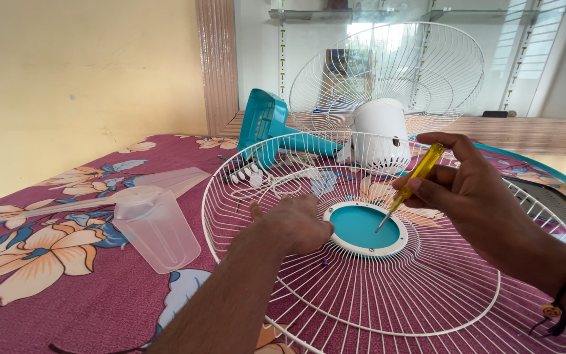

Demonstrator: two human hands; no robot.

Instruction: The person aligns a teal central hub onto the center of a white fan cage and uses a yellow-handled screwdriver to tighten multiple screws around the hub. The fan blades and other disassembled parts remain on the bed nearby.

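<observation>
Pinched between thumb and fingers of the right hand, a yellow-handled screwdriver slants down and left, its tip touching the right part of the teal disc at the hub of the white wire grille. The left hand holds nothing; it lies palm down on the grille just left of the disc, fingers curled and knuckles near the disc's white rim. The grille lies flat over the flowered maroon cloth, filling the lower centre and right of the frame. At centre left, a clear plastic cup lies tipped on the cloth, just outside the grille's rim. Above centre, a second grille stands upright behind a white motor housing, with a teal fan base to its left. A dark band circles the right wrist at the lower right edge.
</observation>
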